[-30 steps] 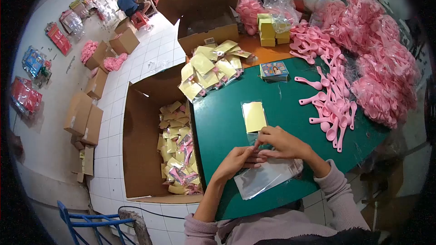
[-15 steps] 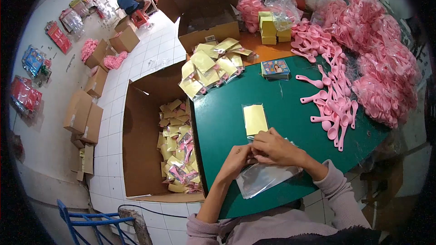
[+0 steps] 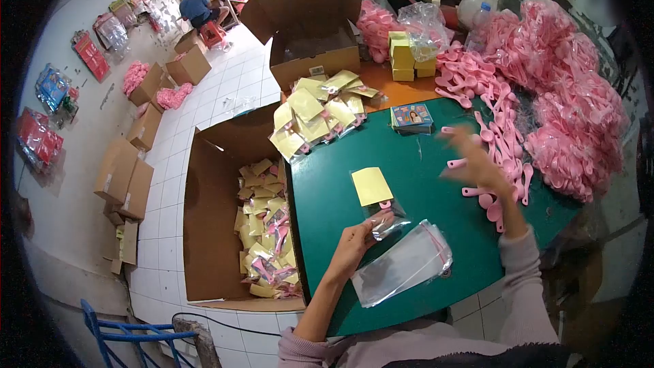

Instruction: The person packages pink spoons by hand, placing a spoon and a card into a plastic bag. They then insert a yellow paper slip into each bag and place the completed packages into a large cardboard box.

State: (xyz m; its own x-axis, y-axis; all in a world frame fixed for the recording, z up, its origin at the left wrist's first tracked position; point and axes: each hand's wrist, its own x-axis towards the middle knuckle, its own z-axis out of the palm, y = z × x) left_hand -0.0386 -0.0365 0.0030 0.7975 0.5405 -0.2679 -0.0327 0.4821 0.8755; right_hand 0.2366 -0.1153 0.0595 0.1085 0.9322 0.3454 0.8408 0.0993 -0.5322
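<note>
My left hand (image 3: 361, 242) pinches the lower end of a clear plastic packet (image 3: 398, 220). A plain yellow card (image 3: 372, 186) and the pink end of a spoon (image 3: 385, 205) show at the packet's upper part. My right hand (image 3: 480, 167), blurred by motion, is over the right side of the table with fingers apart, close to the loose pink spoons (image 3: 505, 146). Below the packet lies a small stack of flat clear plastic bags (image 3: 402, 269) on the green table top (image 3: 327, 197).
A large carton (image 3: 228, 232) left of the table holds many packets. More yellow-card packets (image 3: 310, 116) are heaped at the table's far left corner. Printed cards (image 3: 411, 117) lie stacked at the back, near yellow card blocks (image 3: 402, 58). Bagged pink spoons (image 3: 575, 102) pile up on the right.
My right hand has left the packet and moved right and away from me toward the spoons. The packet has tilted, still in my left hand, and the clear bags are now uncovered.
</note>
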